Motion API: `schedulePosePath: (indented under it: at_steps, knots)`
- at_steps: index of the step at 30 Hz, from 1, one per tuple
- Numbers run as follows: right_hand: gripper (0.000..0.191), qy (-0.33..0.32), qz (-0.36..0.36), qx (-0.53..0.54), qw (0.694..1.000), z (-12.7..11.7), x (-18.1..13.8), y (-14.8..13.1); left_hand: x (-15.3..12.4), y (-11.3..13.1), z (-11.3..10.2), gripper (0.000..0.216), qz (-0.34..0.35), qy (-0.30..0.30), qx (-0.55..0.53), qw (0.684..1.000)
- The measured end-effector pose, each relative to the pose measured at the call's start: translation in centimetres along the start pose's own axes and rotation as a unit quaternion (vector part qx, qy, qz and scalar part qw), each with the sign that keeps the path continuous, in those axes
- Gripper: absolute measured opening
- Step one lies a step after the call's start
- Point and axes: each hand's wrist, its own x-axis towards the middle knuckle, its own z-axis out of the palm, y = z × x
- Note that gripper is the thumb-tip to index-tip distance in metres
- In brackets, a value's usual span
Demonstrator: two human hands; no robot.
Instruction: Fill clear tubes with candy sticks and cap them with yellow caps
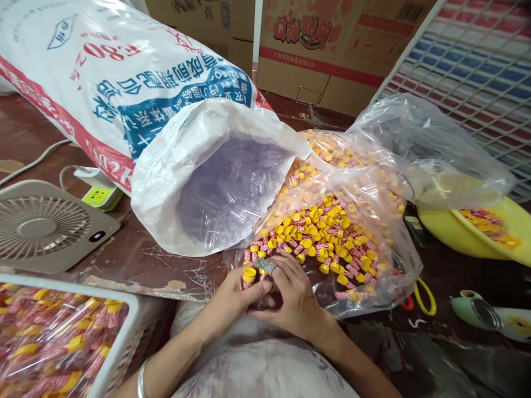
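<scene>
My left hand is closed around a small pink-and-white patterned tube with a yellow cap, held upright. Close against it, my right hand has its fingers curled in, the index finger wrapped in grey tape. Under that finger a second yellow-capped tube shows in part; the fingers hide the rest. Just beyond both hands, a clear plastic bag lies open with a heap of loose yellow-capped tubes. Left of the heap, a white woven sack gapes open, with clear plastic pieces inside.
A white basket of bagged tubes stands at lower left, below a small fan and a power strip. At right are a yellow bowl, yellow-handled scissors and a green-and-white object. Cardboard boxes stand behind.
</scene>
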Motion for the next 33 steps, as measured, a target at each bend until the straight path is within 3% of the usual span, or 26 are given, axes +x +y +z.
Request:
schedulePosePath:
  at_steps: [2, 4, 5, 7, 9, 11, 14, 17, 21, 25, 28, 31, 33]
  knots:
    - [0.075, -0.064, 0.010, 0.009, 0.998, -1.0, 0.0, 0.5, -0.6, 0.6, -1.1, 0.028, 0.028, 0.021, 0.109, 0.993]
    - [0.078, -0.069, 0.053, -0.010, 0.996, -2.3, -0.3, 1.7, -1.1, 1.8, -2.9, 0.019, 0.095, 0.095, 0.279, 0.951]
    - [0.069, -0.043, 0.085, -0.034, 0.995, -2.9, -0.5, 2.4, -1.3, 2.5, -3.8, 0.017, 0.131, 0.147, 0.369, 0.909]
    - [0.036, 0.017, 0.139, -0.104, 0.985, -3.8, -1.2, 4.0, -1.2, 4.2, -5.6, 0.018, 0.164, 0.251, 0.527, 0.795]
    - [0.021, 0.036, 0.165, -0.180, 0.969, -4.3, -1.8, 5.3, -0.4, 5.7, -6.6, 0.022, 0.130, 0.320, 0.641, 0.685]
    - [0.022, 0.018, 0.174, -0.230, 0.957, -4.3, -2.2, 6.0, 0.8, 6.7, -6.6, 0.023, 0.064, 0.341, 0.709, 0.613]
    - [0.015, -0.019, 0.166, -0.244, 0.955, -3.6, -2.1, 5.8, 2.8, 7.0, -5.4, 0.021, 0.028, 0.319, 0.742, 0.588]
    - [0.004, -0.050, 0.142, -0.259, 0.954, -2.3, -1.5, 5.4, 4.1, 6.1, -4.1, 0.020, 0.060, 0.301, 0.744, 0.593]
    - [0.020, -0.063, 0.148, -0.293, 0.943, -0.5, -0.6, 5.5, 4.6, 4.2, -3.5, 0.030, 0.108, 0.296, 0.712, 0.628]
    - [0.011, -0.017, 0.159, -0.264, 0.951, -0.3, -0.5, 5.8, 4.3, 3.2, -4.4, 0.030, 0.173, 0.274, 0.583, 0.745]
    - [0.007, 0.072, 0.178, -0.142, 0.971, -1.5, -0.8, 5.2, 3.2, 3.4, -4.8, 0.027, 0.216, 0.234, 0.426, 0.847]
    - [0.014, 0.148, 0.203, 0.030, 0.968, -2.9, -0.8, 3.8, 1.8, 4.0, -4.2, 0.032, 0.155, 0.126, 0.291, 0.936]
    - [0.016, 0.159, 0.199, 0.089, 0.963, -3.6, -0.4, 2.8, 1.2, 4.2, -3.4, 0.031, 0.111, 0.051, 0.233, 0.965]
